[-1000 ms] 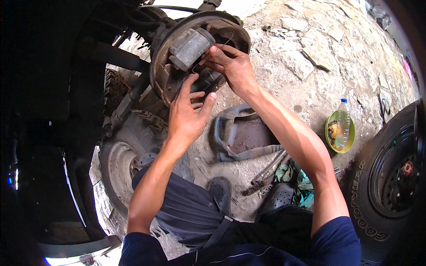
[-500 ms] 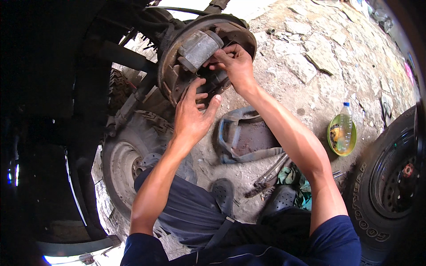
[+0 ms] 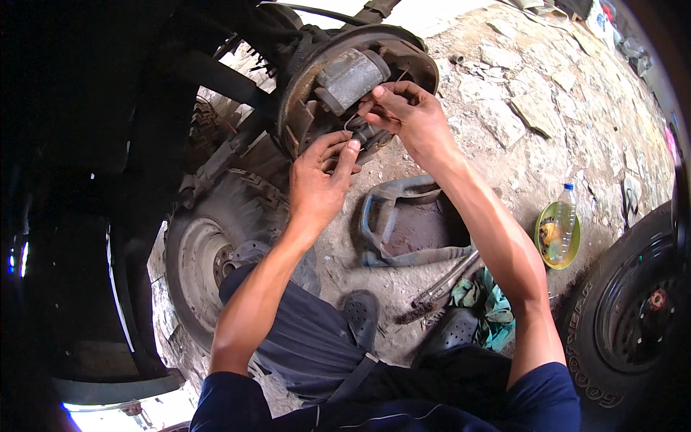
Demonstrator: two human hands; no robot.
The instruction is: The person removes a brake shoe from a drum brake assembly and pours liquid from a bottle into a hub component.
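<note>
A round, rusty drum brake assembly (image 3: pixel 289 97) hangs at the top middle, with a grey metal hub (image 3: pixel 353 78) at its centre. Just below the hub, my right hand (image 3: pixel 421 122) is closed in a pinch; what sits between its fingertips is hidden. My left hand (image 3: pixel 320 180) pinches at the lower edge of the assembly, thumb against fingers, beside a thin curved wire-like piece (image 3: pixel 347 124). Whether the fingers hold that wire is too small to make out. Between both hands shows a dark ribbed part (image 3: pixel 368 135), partly covered by fingers.
On the stony ground lie a cut-open plastic container (image 3: pixel 421 223), a metal tool (image 3: pixel 446 277) and a green cloth (image 3: pixel 497 309). A green bowl (image 3: pixel 574 248) holds a clear bottle (image 3: pixel 565 223). Tyres stand at left (image 3: pixel 188 266) and right (image 3: pixel 586 338). Dark vehicle bodywork fills the left side.
My left hand has gone from spread fingers to a pinch, nearer my right hand. My right hand still pinches below the hub. The whole view has shifted slightly.
</note>
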